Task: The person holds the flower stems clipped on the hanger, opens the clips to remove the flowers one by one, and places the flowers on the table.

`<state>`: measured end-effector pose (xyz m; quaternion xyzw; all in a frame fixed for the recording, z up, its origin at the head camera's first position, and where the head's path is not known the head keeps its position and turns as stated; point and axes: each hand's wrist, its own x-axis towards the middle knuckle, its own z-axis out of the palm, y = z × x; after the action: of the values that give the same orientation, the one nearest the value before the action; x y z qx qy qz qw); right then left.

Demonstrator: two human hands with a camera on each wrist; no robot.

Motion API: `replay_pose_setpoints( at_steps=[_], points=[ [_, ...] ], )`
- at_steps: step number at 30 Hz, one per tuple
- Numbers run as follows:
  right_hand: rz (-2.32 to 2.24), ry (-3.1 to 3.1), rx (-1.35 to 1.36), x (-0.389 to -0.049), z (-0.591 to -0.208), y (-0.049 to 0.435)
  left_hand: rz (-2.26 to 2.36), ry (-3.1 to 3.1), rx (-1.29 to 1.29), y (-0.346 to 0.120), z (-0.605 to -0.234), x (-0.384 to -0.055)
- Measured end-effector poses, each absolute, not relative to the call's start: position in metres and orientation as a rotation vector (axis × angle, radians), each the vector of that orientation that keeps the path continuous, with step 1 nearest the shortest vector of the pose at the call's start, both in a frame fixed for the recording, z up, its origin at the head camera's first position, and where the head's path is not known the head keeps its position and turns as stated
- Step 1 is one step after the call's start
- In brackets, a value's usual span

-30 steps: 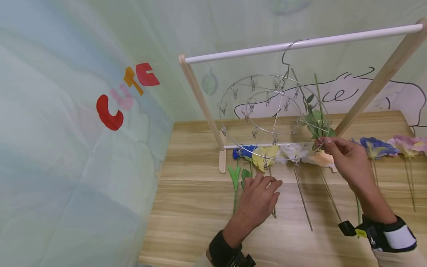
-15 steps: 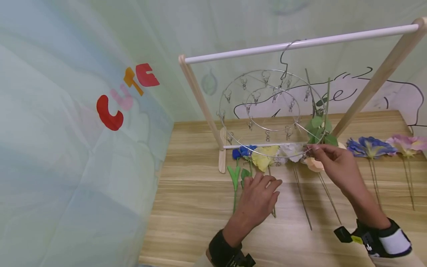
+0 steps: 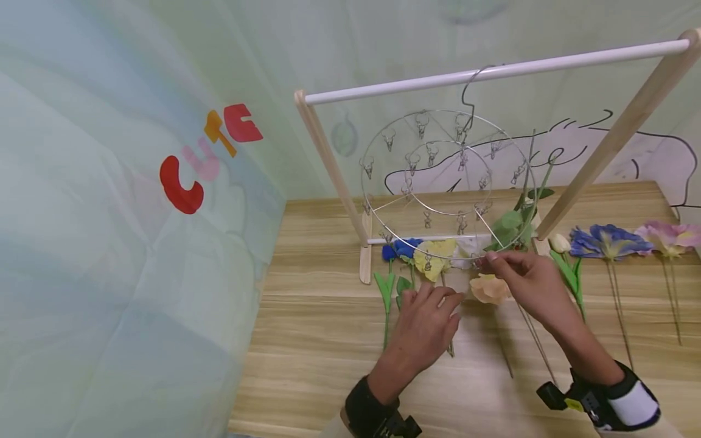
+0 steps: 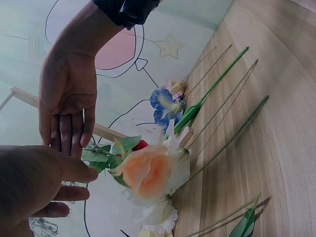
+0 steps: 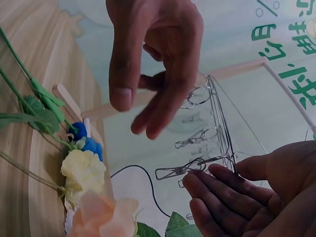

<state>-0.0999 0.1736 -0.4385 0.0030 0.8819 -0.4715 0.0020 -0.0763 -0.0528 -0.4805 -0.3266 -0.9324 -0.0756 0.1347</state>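
Observation:
A round metal clip hanger [image 3: 463, 146] hangs by its hook from the stand's white bar. My right hand [image 3: 528, 283] pinches the hanger's outer ring at its near right side; the right wrist view shows thumb and fingertips at the wire beside a clip [image 5: 174, 173]. Upside down from the hanger's right side hangs a peach artificial flower [image 3: 489, 289] with green leaves [image 3: 510, 230], its stems pointing up. A red bloom [image 4: 140, 145] shows behind it in the left wrist view. My left hand [image 3: 421, 325] hovers near the ring, fingers loosely bent, holding nothing.
Wooden legs [image 3: 619, 134] hold up the bar [image 3: 383, 89]. Along the table [image 3: 296, 340] lie a blue rose [image 3: 388, 252], a yellow flower [image 3: 435, 258], a white flower [image 3: 465, 250], a white tulip [image 3: 560, 243], a blue-purple flower [image 3: 608, 241] and a pink flower [image 3: 669, 238].
My right hand has moved left and slightly nearer, turning the hanger. The hanging peach flower swings left and toward me, uncovering the white tulip. My left hand stays put.

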Motion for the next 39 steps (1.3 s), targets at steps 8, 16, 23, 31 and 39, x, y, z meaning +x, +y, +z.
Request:
replay_pose_setpoints(
  at_steps=[8, 16, 23, 31, 39],
  points=[
    [-1.596, 2.657, -0.069, -0.098, -0.439, 0.158, -0.279, -2.71, -0.941, -0.046, -0.481, -0.078],
    [-1.593, 2.638, -0.154, -0.097, -0.441, 0.147, -0.299, -2.678, -0.901, -0.037, -0.484, -0.083],
    [-1.553, 2.714, -0.234, -0.089, -0.44, 0.149, -0.311, -2.764, -0.837, -0.032, -0.491, -0.087],
    [-1.767, 2.821, -0.15, -0.068, -0.441, 0.174, -0.372, -2.82, -0.794, -0.03, -0.496, -0.095],
    [-1.592, 3.334, -0.446, -0.061, -0.449, 0.181, -0.449, -2.82, -0.746, -0.029, -0.502, -0.103]
  ],
)
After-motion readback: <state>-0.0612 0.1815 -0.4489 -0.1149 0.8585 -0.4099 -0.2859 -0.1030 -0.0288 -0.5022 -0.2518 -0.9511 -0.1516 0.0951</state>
